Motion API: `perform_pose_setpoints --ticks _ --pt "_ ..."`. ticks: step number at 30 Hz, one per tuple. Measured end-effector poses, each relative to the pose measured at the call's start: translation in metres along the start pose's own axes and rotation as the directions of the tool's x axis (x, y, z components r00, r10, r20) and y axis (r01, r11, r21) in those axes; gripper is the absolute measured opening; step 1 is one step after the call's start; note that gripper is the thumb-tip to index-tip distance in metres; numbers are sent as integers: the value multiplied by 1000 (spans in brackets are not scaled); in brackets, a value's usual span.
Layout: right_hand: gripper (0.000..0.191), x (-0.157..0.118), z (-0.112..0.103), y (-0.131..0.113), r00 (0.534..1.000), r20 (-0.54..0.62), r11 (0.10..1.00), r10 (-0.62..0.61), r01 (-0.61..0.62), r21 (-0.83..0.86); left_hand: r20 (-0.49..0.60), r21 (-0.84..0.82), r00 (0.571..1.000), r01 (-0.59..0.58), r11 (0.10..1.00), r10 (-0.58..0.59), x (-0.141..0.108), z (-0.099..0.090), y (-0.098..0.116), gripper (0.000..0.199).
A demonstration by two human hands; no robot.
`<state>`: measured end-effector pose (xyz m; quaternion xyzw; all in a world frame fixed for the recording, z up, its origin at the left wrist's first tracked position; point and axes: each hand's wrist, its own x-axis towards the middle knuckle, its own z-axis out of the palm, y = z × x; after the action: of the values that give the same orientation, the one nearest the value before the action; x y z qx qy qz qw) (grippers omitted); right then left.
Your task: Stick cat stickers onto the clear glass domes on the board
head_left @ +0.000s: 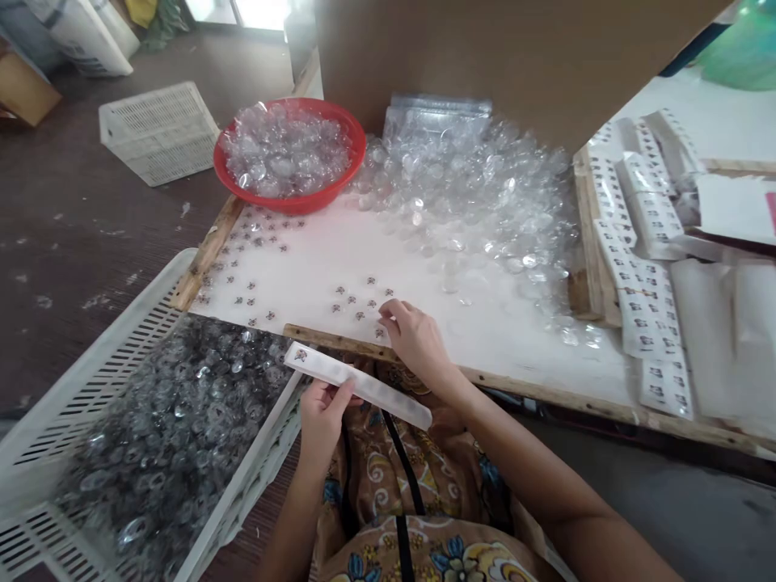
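Note:
My left hand (326,408) grips a long whitish sticker strip (364,385) over my lap, thumb on top. A single small printed sticker (301,355) shows at the strip's left end; the rest of it looks bare. Just over the table's front edge, my right hand (415,339) has its thumb and forefinger pinched close to the white surface. Whatever lies between those fingertips is too small to make out. Beside them several clear discs with dark printed stickers (360,315) are spread on the white tabletop (315,267).
A red basin (291,204) full of clear plastic pieces stands at the back left. Loose clear discs (485,186) are heaped before a cardboard sheet (461,56). A pale crate (121,347) of finished-looking pieces is at left, sticker strips (646,299) at right.

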<state>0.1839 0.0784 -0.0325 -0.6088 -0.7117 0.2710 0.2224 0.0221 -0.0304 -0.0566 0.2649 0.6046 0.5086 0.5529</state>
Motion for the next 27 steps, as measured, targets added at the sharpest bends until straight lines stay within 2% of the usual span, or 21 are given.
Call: perform_pose_setpoints --ticks 2,4,6,9,13,15,17,19,21,23,25,27 --pt "11 -5 2 -21 997 0 987 -83 82 140 30 39 999 -18 999 17 -2 2 2 35" --pt "15 -11 5 -40 983 49 930 -177 151 336 63 88 997 -51 995 46 -5 5 4 29" --pt "11 -16 10 -53 967 81 868 -242 179 463 93 115 993 -83 990 73 -8 8 5 25" --pt "1 -23 18 -60 971 23 867 -239 203 454 102 126 992 -91 988 79 -10 14 5 25" --pt "5 -34 25 -58 958 -73 884 -277 284 371 100 134 992 -84 987 71 -13 16 1 29" --pt "9 -37 22 -56 937 -119 850 -330 349 395 101 124 993 -78 989 66 -14 16 -2 30" --pt "11 -34 12 -50 929 -174 801 -327 370 471 96 109 995 -50 993 39 -13 13 -4 30" --pt "11 -23 -4 -33 954 -202 784 -220 297 546 88 101 996 -6 995 -3 -11 10 -6 33" --pt "12 -5 -22 -6 982 -184 822 -34 132 555 68 96 997 22 995 -28 -9 6 -6 35" --pt "16 12 -37 26 981 -146 879 129 -45 474 43 89 999 27 996 -31 -6 4 -5 37" --pt "17 24 -47 53 974 -98 915 204 -154 373 31 84 999 28 996 -31 -3 3 -3 37" --pt "16 29 -49 69 973 -55 934 222 -196 300 33 82 999 34 996 -37 -1 4 -2 38"
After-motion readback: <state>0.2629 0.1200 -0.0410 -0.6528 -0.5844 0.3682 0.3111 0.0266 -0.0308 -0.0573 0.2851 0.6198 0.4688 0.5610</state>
